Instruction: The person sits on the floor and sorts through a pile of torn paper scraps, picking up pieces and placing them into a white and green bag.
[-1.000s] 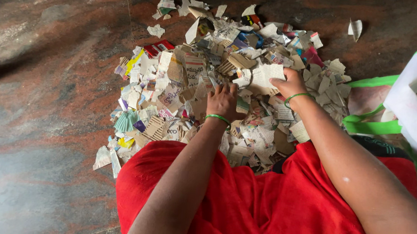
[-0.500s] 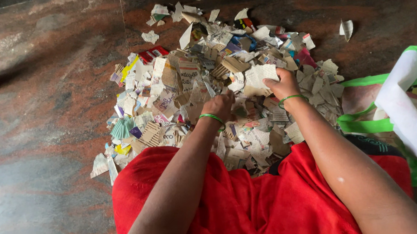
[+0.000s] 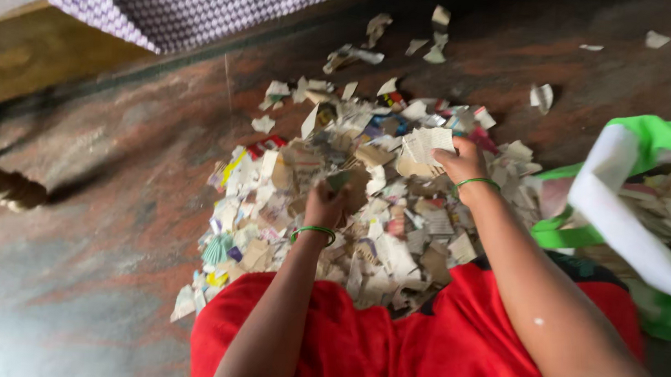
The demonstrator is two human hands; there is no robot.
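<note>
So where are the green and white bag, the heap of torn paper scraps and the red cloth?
Green and white bag (image 3: 626,193), head view, white rim.
Heap of torn paper scraps (image 3: 271,208), head view, left part.
Red cloth (image 3: 387,357), head view, middle.

A single head-worn camera looks steeply down from above the person's lap onto the floor (image 3: 74,217) in front. It sits close, so both forearms run up from the bottom edge to the paper-scrap pile (image 3: 350,205) at mid-frame. The picture faces forward and tilts slightly, with a green-and-white bag (image 3: 644,163) cut off at the right edge.
</note>
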